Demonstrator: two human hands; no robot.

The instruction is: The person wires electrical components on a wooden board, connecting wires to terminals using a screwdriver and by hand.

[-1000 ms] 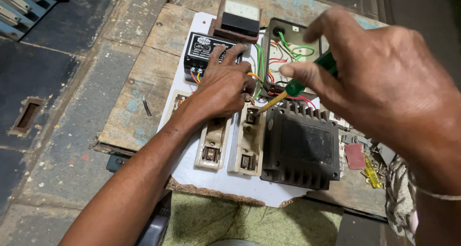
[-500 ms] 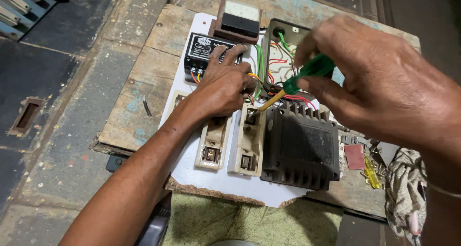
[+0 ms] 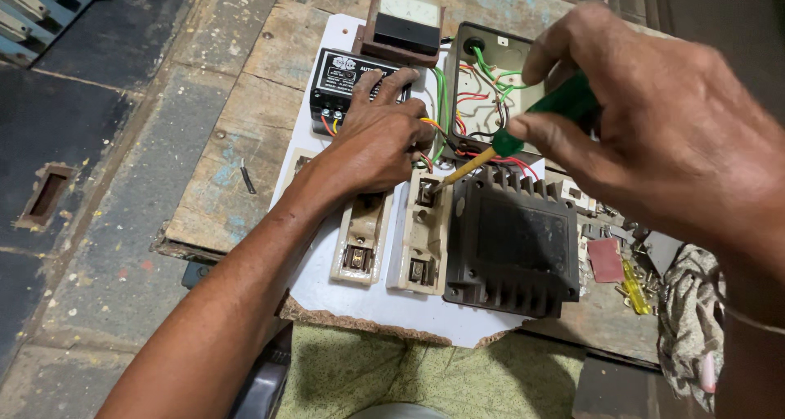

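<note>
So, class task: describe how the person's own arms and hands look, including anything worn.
Both arms are bare, with no sleeves or gloves in view. The left hand shows no ring or watch. The right hand has no ring either; a thin pale band circles the right wrist. No markings show.

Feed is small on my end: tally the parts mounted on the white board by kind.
Cream fuse carriers: 2
Black finned unit: 1
Black relay module: 1
Panel meter: 1
Open wired box: 1
Total: 6
</note>
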